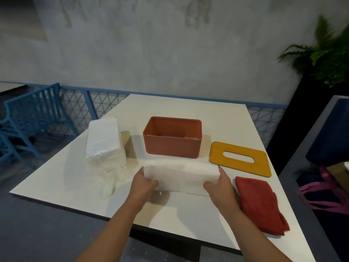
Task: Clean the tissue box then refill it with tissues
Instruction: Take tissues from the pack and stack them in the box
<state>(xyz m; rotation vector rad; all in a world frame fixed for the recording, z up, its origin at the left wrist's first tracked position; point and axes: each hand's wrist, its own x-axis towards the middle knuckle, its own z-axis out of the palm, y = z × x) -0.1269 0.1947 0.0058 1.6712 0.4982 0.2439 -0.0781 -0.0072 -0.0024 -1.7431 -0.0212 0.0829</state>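
An open terracotta tissue box [171, 146] stands lidless in the middle of the white table [217, 118]; a little white shows at its bottom right. Its yellow lid [239, 159] with an oval slot lies flat to the right. Just in front of the box, a white stack of tissues [181, 176] is held above the table: my left hand [144, 183] grips its left end and my right hand [220, 186] grips its right end. A plastic-wrapped tissue pack [104, 140] sits to the left of the box. A folded red cloth [261, 202] lies at the right.
A blue chair [32, 118] and a blue mesh railing [90, 104] stand beyond the table's left side. A potted fern [324, 53] on a dark stand rises at the right. Pink straps [321, 197] lie beside the table's right edge.
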